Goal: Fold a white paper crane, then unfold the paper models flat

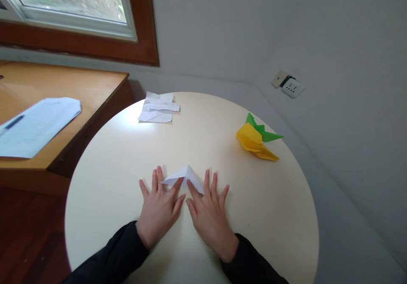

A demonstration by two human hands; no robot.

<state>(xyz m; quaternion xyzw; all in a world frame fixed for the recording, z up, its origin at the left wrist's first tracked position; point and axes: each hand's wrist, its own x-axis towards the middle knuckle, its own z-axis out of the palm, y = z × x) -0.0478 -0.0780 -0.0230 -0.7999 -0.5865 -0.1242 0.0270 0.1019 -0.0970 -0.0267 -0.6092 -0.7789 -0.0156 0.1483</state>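
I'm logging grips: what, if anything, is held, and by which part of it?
Nothing appears gripped: the left hand and right hand only touch the folded white paper with their index fingers, along its near side.

A pen (14,122) lies on papers (47,121) atop a desk (92,82).

a folded white paper (188,172), sloping down to both sides from a central peak, lies on the round table (270,216).

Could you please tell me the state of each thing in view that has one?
Small white paper: folded to a peak
Left hand: spread, touching that paper
Right hand: the same
White sheets: lying overlapped
Yellow piece: folded
Green piece: folded
Pen: lying on larger paper
Wall socket: no plug in it
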